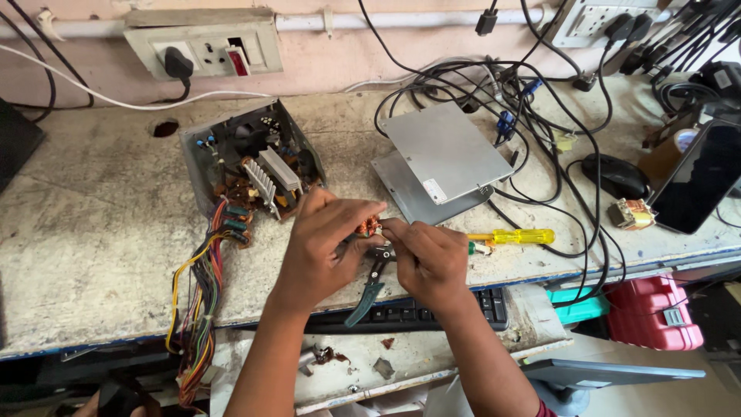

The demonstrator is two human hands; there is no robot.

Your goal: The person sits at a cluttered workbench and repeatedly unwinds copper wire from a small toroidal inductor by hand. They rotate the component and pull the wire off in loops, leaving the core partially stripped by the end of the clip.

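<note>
We hold both hands together just above the front edge of the bench [93,232]. Our left hand [320,247] arches over, knuckles up, fingertips pinching a small copper-wound coil [369,226]. Our right hand [428,259] meets it from the other side, curled around the green-handled pliers [369,289], whose handles hang down toward the keyboard [432,309]. Both forearms rise from below. The open power supply [251,162] sits just behind our left hand; a yellow screwdriver [513,237] lies near our right.
</note>
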